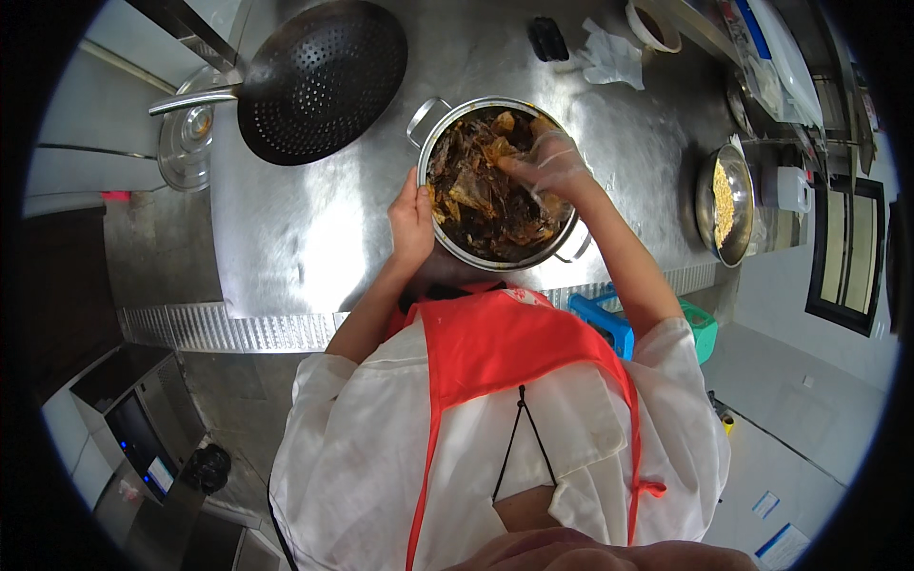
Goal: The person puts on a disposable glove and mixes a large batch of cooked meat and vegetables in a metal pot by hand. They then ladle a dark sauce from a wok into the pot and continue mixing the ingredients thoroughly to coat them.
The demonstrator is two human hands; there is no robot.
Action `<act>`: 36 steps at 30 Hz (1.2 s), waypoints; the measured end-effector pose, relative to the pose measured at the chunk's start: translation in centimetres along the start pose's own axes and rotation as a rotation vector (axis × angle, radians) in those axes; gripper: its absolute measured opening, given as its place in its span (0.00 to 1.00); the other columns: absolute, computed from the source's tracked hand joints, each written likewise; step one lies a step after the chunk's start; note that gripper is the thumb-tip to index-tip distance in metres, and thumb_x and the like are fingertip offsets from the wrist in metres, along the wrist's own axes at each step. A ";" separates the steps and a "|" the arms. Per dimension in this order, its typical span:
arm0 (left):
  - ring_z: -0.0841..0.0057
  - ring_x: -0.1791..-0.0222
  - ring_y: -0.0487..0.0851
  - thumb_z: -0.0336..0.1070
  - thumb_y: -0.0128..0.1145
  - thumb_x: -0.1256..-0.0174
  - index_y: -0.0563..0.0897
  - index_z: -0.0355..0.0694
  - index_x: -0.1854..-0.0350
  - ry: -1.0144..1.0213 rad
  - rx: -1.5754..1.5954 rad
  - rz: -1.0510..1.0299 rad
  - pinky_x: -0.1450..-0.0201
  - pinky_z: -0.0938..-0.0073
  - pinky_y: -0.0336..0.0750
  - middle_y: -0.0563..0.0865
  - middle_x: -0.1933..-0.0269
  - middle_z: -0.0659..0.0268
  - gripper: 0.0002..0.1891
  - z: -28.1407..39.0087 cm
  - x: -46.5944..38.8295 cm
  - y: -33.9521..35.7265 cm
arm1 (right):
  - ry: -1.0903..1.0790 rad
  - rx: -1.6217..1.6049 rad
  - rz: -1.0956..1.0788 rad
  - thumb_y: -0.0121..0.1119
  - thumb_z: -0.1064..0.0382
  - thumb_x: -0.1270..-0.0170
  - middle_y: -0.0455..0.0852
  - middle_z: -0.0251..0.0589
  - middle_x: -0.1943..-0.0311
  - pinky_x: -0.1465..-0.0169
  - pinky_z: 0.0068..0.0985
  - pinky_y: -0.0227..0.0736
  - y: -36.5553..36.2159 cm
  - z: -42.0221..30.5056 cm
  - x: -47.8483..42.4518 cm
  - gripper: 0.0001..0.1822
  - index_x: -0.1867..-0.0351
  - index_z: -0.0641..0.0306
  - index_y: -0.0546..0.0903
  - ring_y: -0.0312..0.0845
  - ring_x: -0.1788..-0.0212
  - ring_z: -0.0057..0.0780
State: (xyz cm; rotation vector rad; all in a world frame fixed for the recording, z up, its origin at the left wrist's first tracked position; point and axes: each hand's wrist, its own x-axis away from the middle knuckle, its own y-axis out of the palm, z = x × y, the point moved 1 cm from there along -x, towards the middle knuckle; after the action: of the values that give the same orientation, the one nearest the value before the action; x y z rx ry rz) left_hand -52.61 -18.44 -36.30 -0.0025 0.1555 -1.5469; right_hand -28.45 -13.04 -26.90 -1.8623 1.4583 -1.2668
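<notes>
A round stainless-steel pot (441, 241) with two loop handles stands on the steel worktable before me. Dark brown, oily pieces of food (475, 189), some of them orange-yellow, fill it; their exact kind is unclear. My left hand (414, 221) grips the pot's left rim, thumb up at the edge. Inside a clear plastic glove, my right hand (553, 164) reaches over the right rim into the food. Its thumb points left across the pieces. Some fingertips are hidden, so I cannot tell whether it grips a piece.
A large perforated strainer (325, 82) lies at upper left, over the worktable (271, 214). Toward the back are a black object (548, 39), crumpled clear plastic (613, 57) and a white bowl (653, 28). A metal bowl (742, 193) of pale yellow bits stands right. Blue (603, 325) and green (700, 330) stools stand below.
</notes>
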 end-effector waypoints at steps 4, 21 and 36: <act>0.66 0.55 0.84 0.28 0.45 0.28 0.72 0.28 0.38 0.014 0.019 0.021 0.49 0.70 0.75 0.84 0.51 0.47 0.19 -0.9 0.0 0.4 | -0.019 -0.279 -0.076 0.72 0.37 0.52 0.88 0.43 0.59 0.51 0.27 0.74 1.7 -0.5 -2.6 0.34 0.55 0.66 0.85 0.83 0.58 0.31; 0.71 0.56 0.83 0.30 0.44 0.27 0.73 0.28 0.40 -0.135 0.017 0.052 0.50 0.72 0.75 0.85 0.54 0.50 0.18 0.6 0.1 0.6 | 0.012 -0.094 -0.413 0.67 0.43 0.54 0.87 0.42 0.74 0.62 0.27 0.74 6.0 -4.0 -3.9 0.23 0.71 0.63 0.88 0.81 0.72 0.31; 0.82 0.73 0.74 0.30 0.46 0.27 0.73 0.28 0.38 -0.023 0.051 0.066 0.66 0.78 0.73 0.81 0.70 0.63 0.18 -0.1 0.0 0.7 | -0.023 -0.170 -0.204 0.69 0.57 0.61 0.85 0.48 0.73 0.65 0.32 0.73 3.7 1.3 -4.8 0.17 0.75 0.70 0.83 0.78 0.73 0.35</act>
State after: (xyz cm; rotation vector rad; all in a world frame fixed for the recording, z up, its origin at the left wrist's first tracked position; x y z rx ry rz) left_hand -51.97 -18.44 -36.51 0.0244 0.0971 -1.4838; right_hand -29.31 -10.04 -32.26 -2.1780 1.4326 -1.2401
